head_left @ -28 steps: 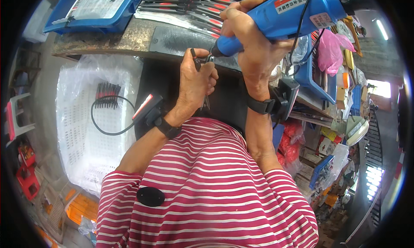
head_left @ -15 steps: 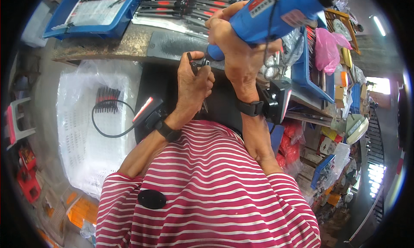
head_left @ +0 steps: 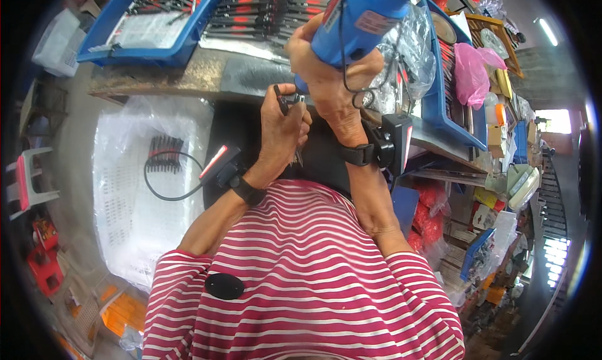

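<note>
- We're looking at a small workshop, pretty cluttered.
- Blue trays [head_left: 433, 78] on the worn workbench [head_left: 188, 78] hold rows of black-and-red parts.
- A blue power tool [head_left: 360, 18] is in use.
- Packed shelves [head_left: 501, 191] of boxes and bags run along our right.
- A white plastic crate [head_left: 132, 197] sits on the floor.

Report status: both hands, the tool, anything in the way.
Right hand grips blue power tool. Left hand pinches small dark part at its tip. Nothing between them.
</note>
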`<state>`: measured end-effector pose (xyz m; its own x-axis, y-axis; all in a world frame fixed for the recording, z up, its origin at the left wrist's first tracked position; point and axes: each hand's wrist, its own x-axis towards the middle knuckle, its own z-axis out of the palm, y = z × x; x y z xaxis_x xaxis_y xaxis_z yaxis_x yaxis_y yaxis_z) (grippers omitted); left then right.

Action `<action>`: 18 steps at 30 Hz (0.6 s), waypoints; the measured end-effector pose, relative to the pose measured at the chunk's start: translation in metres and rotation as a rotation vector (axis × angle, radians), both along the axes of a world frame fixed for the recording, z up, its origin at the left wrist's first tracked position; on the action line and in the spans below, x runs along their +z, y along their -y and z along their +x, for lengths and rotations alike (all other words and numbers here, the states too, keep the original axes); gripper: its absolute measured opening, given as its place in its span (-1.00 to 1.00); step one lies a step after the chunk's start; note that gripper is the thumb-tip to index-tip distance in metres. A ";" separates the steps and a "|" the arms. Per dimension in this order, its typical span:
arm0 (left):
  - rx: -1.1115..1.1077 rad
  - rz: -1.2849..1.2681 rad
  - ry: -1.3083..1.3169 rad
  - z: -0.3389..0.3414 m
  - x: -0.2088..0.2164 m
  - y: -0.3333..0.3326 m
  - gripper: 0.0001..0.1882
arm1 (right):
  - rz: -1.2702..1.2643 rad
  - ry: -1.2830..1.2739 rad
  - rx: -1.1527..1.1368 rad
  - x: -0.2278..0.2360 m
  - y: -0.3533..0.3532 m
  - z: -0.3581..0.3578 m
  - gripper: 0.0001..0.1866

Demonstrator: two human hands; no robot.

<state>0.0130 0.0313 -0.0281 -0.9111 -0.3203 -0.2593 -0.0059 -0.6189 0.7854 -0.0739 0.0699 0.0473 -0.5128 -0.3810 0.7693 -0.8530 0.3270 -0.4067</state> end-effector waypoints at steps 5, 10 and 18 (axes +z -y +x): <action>-0.052 -0.003 -0.017 0.002 -0.001 0.003 -0.69 | -0.305 0.476 0.176 0.016 -0.009 0.006 -0.87; -0.127 -0.022 0.011 0.008 0.002 0.017 -0.67 | -0.635 0.593 0.449 0.025 -0.028 0.015 -0.83; 0.068 -0.041 -0.105 0.057 0.013 0.090 -0.57 | -0.833 0.887 0.605 0.029 -0.059 0.018 -0.72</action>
